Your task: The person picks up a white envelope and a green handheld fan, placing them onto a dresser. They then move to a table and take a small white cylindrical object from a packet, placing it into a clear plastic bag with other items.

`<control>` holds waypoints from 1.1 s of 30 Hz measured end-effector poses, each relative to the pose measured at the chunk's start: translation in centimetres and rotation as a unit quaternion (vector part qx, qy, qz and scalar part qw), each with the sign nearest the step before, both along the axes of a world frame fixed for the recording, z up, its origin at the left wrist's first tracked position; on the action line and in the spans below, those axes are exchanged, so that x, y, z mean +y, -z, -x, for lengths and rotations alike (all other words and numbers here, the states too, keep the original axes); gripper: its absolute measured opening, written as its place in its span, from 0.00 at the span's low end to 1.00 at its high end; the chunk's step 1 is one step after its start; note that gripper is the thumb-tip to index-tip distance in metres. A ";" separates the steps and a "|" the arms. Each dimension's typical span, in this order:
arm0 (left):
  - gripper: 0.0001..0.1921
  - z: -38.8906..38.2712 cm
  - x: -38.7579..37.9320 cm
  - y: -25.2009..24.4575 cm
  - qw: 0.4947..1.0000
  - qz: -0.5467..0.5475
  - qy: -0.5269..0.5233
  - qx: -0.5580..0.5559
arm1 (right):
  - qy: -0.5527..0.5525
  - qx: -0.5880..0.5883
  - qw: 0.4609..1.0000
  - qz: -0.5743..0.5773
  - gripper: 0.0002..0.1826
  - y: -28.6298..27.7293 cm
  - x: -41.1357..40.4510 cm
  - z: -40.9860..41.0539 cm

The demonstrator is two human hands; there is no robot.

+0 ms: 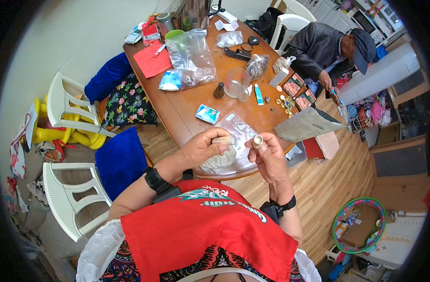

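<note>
Between the thumb and fingers of my left hand [204, 142] lies a small pale cylindrical cosmetic bottle [221, 140] that bears writing; its clear end points right. My right hand [269, 155] pinches a round gold-coloured cap [257, 141], its hollow side facing up at me. Bottle and cap are a short gap apart. Beneath my hands, a clear printed plastic sheet [236, 123] covers part of the wooden table [186, 116]. A pale cloth-like bundle [220, 163] sits under my left hand, partly hidden by it.
A blue-white packet [207, 114], a dark bottle [219, 90], a glass mug [236, 83] and a toothpaste-like tube [258, 94] stand or lie beyond. Several gold caps [285, 102] are near a grey pouch [305, 125]. Another person [324, 53] sits at right. White chairs [72, 201] flank the left.
</note>
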State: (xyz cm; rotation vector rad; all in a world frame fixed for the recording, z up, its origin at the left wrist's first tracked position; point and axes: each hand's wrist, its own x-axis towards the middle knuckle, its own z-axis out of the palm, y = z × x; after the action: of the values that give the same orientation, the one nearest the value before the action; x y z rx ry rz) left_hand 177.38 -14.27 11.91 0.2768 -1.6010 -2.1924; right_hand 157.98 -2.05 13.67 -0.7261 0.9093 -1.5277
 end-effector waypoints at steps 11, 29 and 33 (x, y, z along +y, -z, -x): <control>0.15 0.3 0.1 0.1 0.999 -0.030 0.004 0.010 | -0.008 0.017 1.000 0.015 0.12 0.3 -0.1 -0.2; 0.15 0.7 -0.2 0.5 0.995 0.085 -0.027 0.042 | -0.015 0.014 1.000 0.013 0.13 1.4 0.1 -0.1; 0.15 0.9 -0.4 0.4 0.995 0.088 -0.028 0.044 | -0.011 0.022 1.000 0.011 0.12 1.4 0.0 0.0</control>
State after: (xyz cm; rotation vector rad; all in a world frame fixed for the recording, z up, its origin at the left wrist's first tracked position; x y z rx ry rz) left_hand 176.53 -14.64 11.48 0.1683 -1.7025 -1.9772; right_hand 157.98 -2.06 12.29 -0.7860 0.9149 -1.5089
